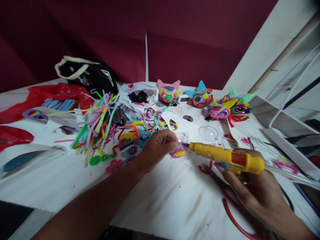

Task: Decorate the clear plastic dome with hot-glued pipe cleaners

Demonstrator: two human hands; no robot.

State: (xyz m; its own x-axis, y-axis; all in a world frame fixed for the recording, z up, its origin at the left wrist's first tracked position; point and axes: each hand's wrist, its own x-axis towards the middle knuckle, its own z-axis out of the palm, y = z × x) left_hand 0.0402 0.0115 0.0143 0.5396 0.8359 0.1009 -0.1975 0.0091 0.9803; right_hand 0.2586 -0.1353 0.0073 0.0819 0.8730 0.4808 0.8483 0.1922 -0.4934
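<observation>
My right hand (257,186) is wrapped round a yellow hot glue gun (215,154), its nozzle pointing left. The nozzle tip meets a clear plastic shell (183,136) at the fingertips of my left hand (162,142). That hand is closed in a pinch on the shell; its exact grip is partly hidden. A pink, purple and yellow pipe-cleaner coil (179,152) shows at the shell's lower side; whether it is stuck on, I cannot tell. Below the glue gun lie scissors (231,208) with red handles, partly covered by my right hand.
Colourful pipe cleaners (97,123) are heaped left of centre, beside black tinsel-like strands (126,115). Several decorated balls with ears (168,93) stand along the back. A clear dome (208,133) lies mid-table. Also around are a black bag (100,78) and a red plastic bag (57,90).
</observation>
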